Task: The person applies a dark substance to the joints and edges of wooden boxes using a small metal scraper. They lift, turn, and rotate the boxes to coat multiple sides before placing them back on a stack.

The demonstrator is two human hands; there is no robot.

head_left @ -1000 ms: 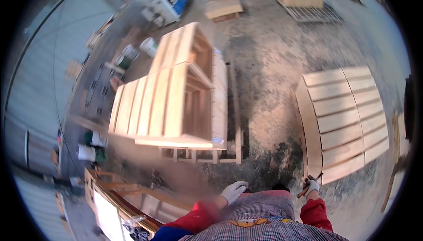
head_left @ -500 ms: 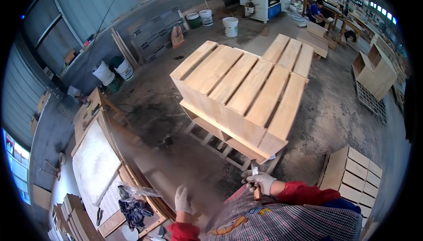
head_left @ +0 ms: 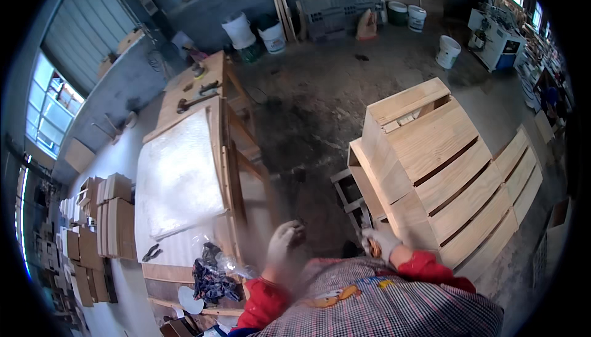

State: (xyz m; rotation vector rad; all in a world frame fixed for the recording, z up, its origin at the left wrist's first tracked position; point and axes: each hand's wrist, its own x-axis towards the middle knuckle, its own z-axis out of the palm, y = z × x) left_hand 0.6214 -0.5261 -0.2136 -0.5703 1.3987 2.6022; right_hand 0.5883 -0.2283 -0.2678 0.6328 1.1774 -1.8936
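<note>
Lower centre: left hand (head_left: pixel 284 238) curled, grip unclear | right hand (head_left: pixel 378 243) clutching orange-handled tool (head_left: pixel 373 247) | wooden crate (head_left: pixel 440 164) now shifted right, workbench (head_left: pixel 184 170) left.

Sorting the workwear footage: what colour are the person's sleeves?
Red sleeves, under a checked apron; white gloves on both hands. Head view.

A woodworking shop: slatted wooden crates (head_left: pixel 449 170) at right, workbench (head_left: pixel 184 170) at left, buckets (head_left: pixel 448 52) along the top.

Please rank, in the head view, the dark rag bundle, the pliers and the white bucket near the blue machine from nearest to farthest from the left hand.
From the left hand:
1. Dark rag bundle, on the workbench's near end.
2. Pliers, farther left.
3. White bucket, far right.
</note>
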